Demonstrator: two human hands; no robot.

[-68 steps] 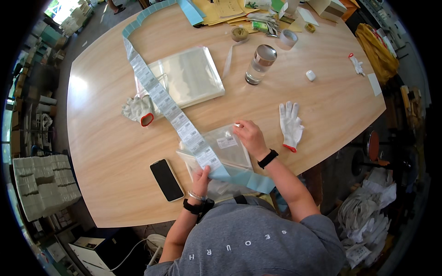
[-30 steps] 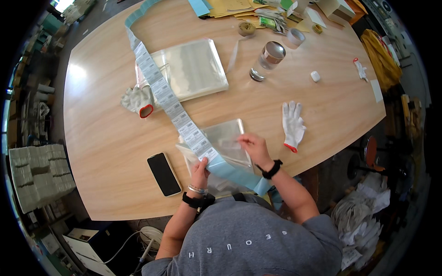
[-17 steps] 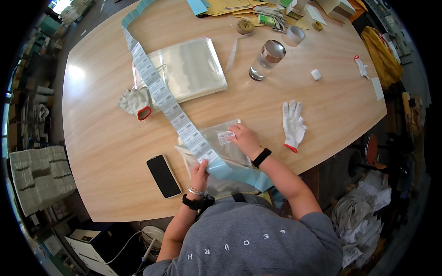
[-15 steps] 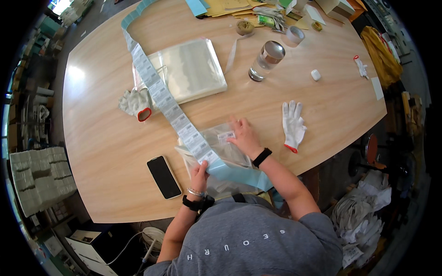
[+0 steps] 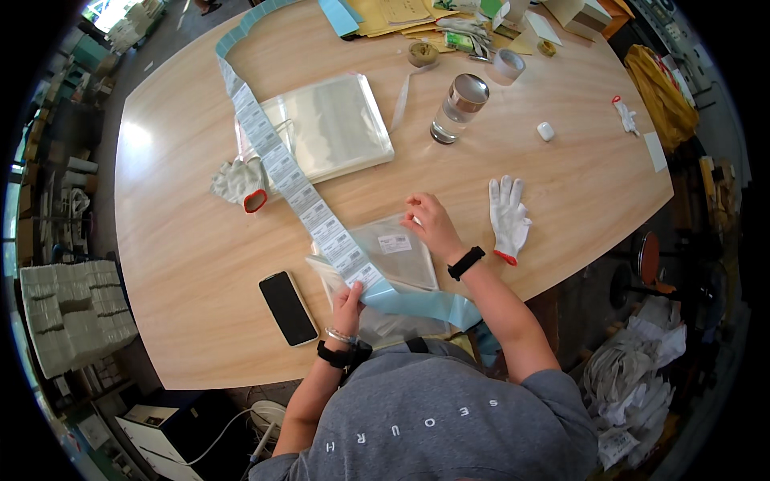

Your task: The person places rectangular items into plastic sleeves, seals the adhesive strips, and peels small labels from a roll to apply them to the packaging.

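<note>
A long light-blue backing strip with white printed labels (image 5: 307, 207) runs diagonally down the table. My left hand (image 5: 347, 311) pinches its near end, thumb on top. Past that hand, bare blue backing (image 5: 417, 303) bends right and hangs toward my lap. Beneath the strip lie clear plastic bags (image 5: 409, 268), and one white label (image 5: 394, 244) sits flat on the top bag. Just to the right of that label my right hand (image 5: 435, 228) hovers, its fingers loosely curled and apart, with nothing visible in them.
A stack of clear bags (image 5: 337, 128) lies beyond the strip. Around it are a grey glove (image 5: 239, 184), a phone (image 5: 288, 309), a white glove (image 5: 508, 218), a water bottle (image 5: 459, 108), a small white case (image 5: 545, 131) and tape rolls (image 5: 509, 63).
My right hand has lifted off the label on the bag and drawn back slightly to the right. My left hand keeps its hold on the strip.
</note>
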